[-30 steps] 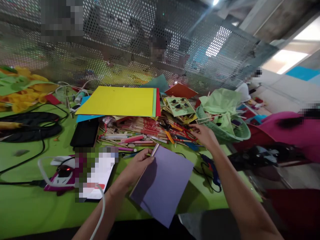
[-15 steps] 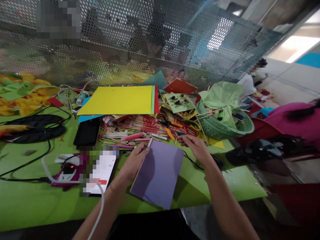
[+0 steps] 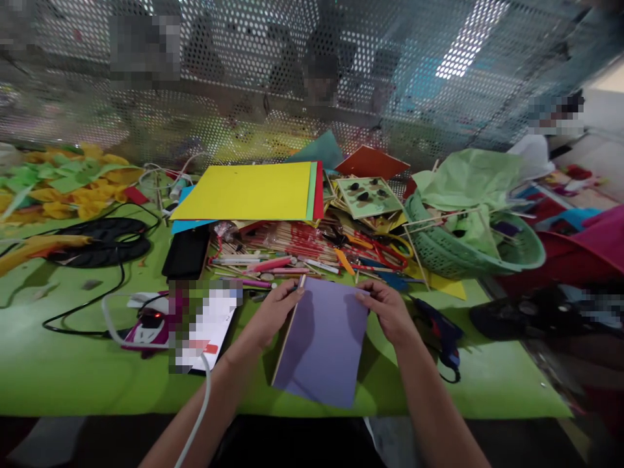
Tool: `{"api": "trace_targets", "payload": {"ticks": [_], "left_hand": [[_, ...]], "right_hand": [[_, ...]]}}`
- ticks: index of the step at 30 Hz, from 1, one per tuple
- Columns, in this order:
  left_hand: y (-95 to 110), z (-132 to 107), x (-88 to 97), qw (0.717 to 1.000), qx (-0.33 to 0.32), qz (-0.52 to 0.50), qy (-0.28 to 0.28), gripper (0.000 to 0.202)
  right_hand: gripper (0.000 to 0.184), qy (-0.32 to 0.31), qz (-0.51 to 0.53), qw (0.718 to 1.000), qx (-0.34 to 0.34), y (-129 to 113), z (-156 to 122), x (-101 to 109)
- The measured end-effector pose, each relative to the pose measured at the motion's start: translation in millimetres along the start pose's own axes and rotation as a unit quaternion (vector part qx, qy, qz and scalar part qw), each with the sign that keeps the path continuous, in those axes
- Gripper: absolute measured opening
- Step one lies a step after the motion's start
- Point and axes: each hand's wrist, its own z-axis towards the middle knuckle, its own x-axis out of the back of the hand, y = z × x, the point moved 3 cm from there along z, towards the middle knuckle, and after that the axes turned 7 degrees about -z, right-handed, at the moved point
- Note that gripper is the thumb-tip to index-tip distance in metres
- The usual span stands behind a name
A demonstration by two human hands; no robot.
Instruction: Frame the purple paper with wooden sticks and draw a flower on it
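In the head view, the purple card (image 3: 326,351) is held up near the middle of the table's (image 3: 497,390) near edge; whether it touches the top cannot be told. One thin stick (image 3: 285,341) already lies along its left edge; none shows along its right edge, and its back is hidden. The left hand (image 3: 283,302) pinches the upper left corner, thumb in front; the right hand (image 3: 387,309) pinches the upper right corner likewise. Both forearms reach in from the near edge, angled inward. A glue gun (image 3: 441,328) lies toward the table's right edge.
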Motion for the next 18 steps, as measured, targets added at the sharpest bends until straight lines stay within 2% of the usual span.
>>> {"api": "trace_targets", "payload": {"ticks": [7,13,18], "left_hand": [[2.5,1.0,-0.2,1.000,0.003,-0.027,-0.008,0.036],[2.1,1.1,3.1,0.997,0.008,-0.074,-0.015,0.045],[6.5,-1.3,3.6,0.998,0.007,-0.067,-0.004,0.043]], "right_hand": [[0.039,0.027,-0.012,0.999,0.037,-15.4,10.0,10.9],[0.029,0.122,-0.105,0.978,0.130,-35.4,20.7,30.7],[0.030,0.172,-0.143,0.965,0.136,-31.7,19.7,44.4]]}}
